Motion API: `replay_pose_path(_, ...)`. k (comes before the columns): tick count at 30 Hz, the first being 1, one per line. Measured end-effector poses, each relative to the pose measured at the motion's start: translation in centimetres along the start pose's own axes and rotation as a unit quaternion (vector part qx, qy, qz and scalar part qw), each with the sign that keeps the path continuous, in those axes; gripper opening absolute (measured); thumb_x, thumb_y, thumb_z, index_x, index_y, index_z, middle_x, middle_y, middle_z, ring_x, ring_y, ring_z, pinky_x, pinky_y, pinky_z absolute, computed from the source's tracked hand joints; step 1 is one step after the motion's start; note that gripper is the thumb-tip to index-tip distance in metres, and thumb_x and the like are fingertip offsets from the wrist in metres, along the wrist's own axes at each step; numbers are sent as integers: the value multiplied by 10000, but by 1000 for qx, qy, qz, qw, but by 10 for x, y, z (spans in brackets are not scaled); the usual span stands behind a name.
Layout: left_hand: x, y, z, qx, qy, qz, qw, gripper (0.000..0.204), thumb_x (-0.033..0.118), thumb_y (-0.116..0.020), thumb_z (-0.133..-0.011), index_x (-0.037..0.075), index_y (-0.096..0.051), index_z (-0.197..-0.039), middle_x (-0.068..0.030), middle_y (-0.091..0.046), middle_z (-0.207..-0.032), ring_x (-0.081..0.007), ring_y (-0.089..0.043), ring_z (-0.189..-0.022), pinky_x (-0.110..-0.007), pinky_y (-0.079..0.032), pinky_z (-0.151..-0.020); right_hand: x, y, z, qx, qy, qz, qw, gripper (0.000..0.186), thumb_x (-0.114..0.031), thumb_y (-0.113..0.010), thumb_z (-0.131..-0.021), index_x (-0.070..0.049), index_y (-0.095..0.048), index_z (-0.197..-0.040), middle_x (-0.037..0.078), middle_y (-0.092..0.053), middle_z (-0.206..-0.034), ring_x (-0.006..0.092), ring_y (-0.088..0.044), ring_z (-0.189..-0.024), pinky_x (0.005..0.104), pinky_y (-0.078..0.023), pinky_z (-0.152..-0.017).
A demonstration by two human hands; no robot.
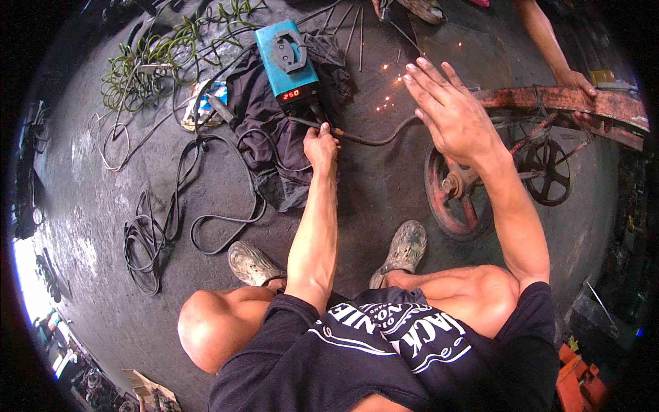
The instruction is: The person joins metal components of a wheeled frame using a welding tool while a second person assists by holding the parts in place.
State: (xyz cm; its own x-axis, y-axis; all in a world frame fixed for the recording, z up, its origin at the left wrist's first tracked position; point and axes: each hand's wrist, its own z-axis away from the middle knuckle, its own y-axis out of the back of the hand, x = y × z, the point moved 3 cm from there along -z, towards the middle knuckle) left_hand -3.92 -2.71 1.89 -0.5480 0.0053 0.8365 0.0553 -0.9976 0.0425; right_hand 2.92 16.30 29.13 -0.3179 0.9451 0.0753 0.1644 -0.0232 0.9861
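Observation:
My left hand (pixel 321 147) is closed at the front of a blue welding machine (pixel 276 58). Its fingers are curled beside a dark cable (pixel 374 142); what they grip is hidden. The machine has a black handle and a lit red display, and sits on a crumpled dark cloth (pixel 244 103). Raised over the floor, my right hand (pixel 453 113) is open, fingers stretched out, holding nothing. Small orange sparks (pixel 386 104) fly just left of it. Past its fingertips, a thin rod (pixel 406 38) slants down from another person's hand at the top edge.
Another person's hand (pixel 576 81) holds a rusty red metal beam (pixel 528 99) at the right. Below it stand a red wheel (pixel 439 199) and a smaller dark wheel (pixel 549 172). A green coiled hose (pixel 134 79) and loose black cables (pixel 147 233) lie to the left. Several thin rods (pixel 362 41) lie behind the machine.

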Motion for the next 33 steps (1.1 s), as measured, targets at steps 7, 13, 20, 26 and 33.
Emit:
replay_pose_path(7,-4,-1,-3,-19,3,1,1000,279,238,-614,-1038,-33,-674,-1009,-111,-754,-840,-136,-606,-583,-315,-526,-517,-1,1,-1,-4,6,4,1000,463,-167,-582,-986,18,-563,-1410,180,-523,-1517,308,-414,-1477,501,-265,-1250)
replay_pose_path(13,0,0,0,-17,23,-22,999,302,252,-615,-1044,-41,-642,-974,-93,-711,-768,-133,-603,-556,-306,-507,-503,-1,2,-1,-8,8,8,1000,469,-170,-583,-984,23,-562,-1411,183,-523,-1517,309,-411,-1479,501,-264,-1249)
replay_pose_path(20,-1,-2,0,-15,6,17,1000,253,220,-626,-1029,-29,-647,-997,-87,-718,-779,-134,-602,-556,-315,-508,-507,-3,2,-2,-1,15,-8,1000,460,-158,-600,-969,34,-575,-1386,192,-541,-1494,316,-434,-1462,501,-283,-1243)
replay_pose_path(26,-3,-1,-2,-17,10,17,1000,257,221,-636,-1022,-35,-636,-1000,-83,-677,-733,-140,-604,-561,-319,-500,-500,-2,3,-1,10,24,6,1000,453,-124,-610,-949,42,-583,-1369,200,-555,-1475,333,-471,-1431,499,-315,-1231)
replay_pose_path(33,-2,-1,-2,-1,12,2,1000,288,238,-636,-1022,-49,-629,-1006,-78,-638,-707,-148,-607,-566,-326,-503,-503,1,0,-1,-33,-24,-27,999,516,-119,-592,-986,-22,-502,-1485,120,-470,-1574,275,-366,-1508,476,-237,-1274)
